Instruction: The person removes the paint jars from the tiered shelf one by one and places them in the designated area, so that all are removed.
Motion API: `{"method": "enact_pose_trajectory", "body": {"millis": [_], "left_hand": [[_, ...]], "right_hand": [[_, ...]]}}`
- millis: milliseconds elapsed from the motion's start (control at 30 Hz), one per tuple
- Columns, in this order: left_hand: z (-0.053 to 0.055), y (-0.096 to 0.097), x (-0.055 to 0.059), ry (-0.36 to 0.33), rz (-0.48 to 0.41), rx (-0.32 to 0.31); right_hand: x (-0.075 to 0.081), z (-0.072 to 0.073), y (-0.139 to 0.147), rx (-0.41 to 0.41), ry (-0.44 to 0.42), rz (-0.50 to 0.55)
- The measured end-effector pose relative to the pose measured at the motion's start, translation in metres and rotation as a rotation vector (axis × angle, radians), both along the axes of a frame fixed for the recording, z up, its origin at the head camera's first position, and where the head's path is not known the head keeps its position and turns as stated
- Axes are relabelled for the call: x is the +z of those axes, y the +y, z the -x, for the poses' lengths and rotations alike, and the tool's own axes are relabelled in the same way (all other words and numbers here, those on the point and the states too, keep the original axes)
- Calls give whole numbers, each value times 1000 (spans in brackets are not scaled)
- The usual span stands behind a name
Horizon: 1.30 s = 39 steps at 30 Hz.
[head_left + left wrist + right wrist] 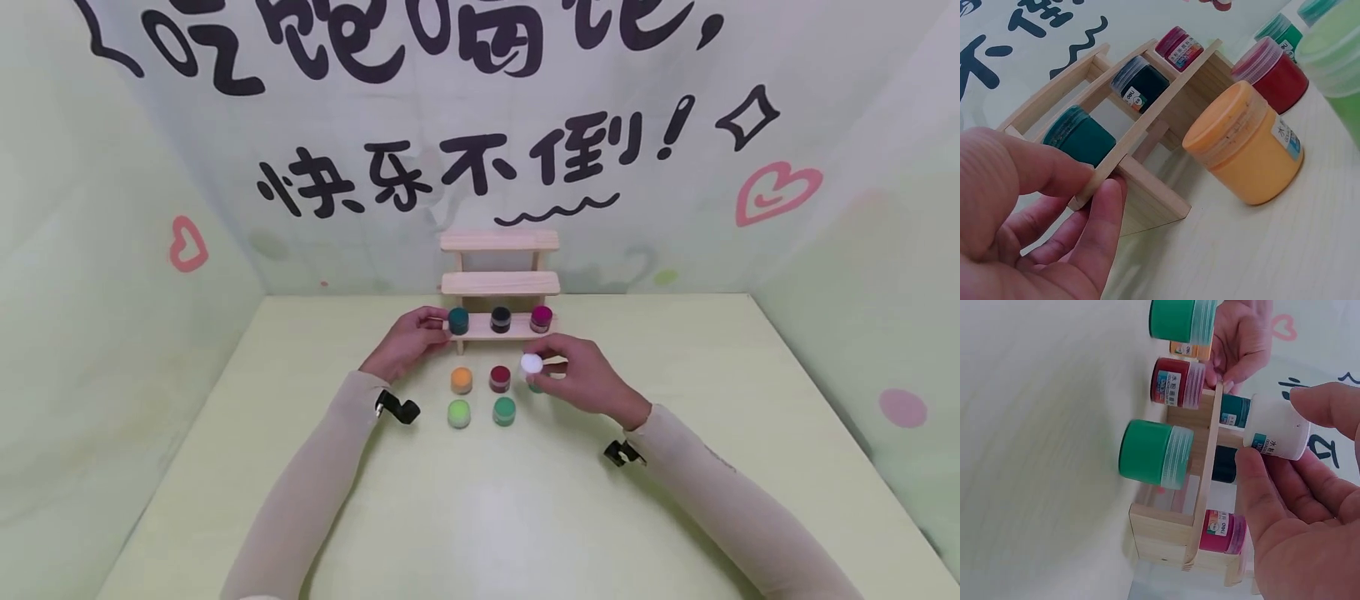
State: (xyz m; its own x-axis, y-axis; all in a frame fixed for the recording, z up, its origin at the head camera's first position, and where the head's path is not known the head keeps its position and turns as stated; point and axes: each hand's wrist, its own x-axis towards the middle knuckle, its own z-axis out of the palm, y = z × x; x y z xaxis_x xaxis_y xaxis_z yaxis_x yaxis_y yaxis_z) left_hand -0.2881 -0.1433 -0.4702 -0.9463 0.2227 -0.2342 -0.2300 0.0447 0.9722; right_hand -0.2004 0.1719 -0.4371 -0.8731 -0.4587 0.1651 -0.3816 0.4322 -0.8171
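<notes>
My left hand (408, 340) pinches the left end of the lowest step of a small three-tier wooden stand (1147, 128), thumb above and fingers beneath, beside a teal paint jar (1080, 134). Held between the thumb and fingers of my right hand (592, 377) is a white paint jar (1277, 427), raised in front of the stand. On that lowest step, a black jar (500, 320) and a magenta jar (541, 319) stand to the right of the teal one. A green jar (1155, 454) on the table is partly hidden beneath the white jar in the head view.
More paint jars stand on the table in front of the stand: orange (461, 381), dark red (500, 379), light green (459, 414) and green (504, 411). The middle step (500, 283) and top step (500, 241) rise behind, near a printed cloth backdrop (360, 258).
</notes>
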Motion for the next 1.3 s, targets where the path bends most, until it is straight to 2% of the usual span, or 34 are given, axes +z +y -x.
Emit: {"method": "enact_pose_trajectory", "body": {"millis": [233, 433, 667, 833, 1033, 1300], "left_hand": [[2, 0, 0, -6, 28, -14], [4, 1, 3, -9, 41, -21], [3, 0, 5, 4, 43, -19], [1, -1, 4, 2, 58, -26], [0, -2, 3, -5, 54, -25], [-2, -2, 6, 6, 45, -37]], "right_hand": [[-2, -13, 6, 30, -9, -39], [-5, -21, 14, 28, -63, -45], [-10, -23, 17, 60, -103, -34], [-17, -23, 19, 75, -107, -102], [-18, -26, 21, 66, -146, -156], [-19, -27, 20, 56, -110, -207]]}}
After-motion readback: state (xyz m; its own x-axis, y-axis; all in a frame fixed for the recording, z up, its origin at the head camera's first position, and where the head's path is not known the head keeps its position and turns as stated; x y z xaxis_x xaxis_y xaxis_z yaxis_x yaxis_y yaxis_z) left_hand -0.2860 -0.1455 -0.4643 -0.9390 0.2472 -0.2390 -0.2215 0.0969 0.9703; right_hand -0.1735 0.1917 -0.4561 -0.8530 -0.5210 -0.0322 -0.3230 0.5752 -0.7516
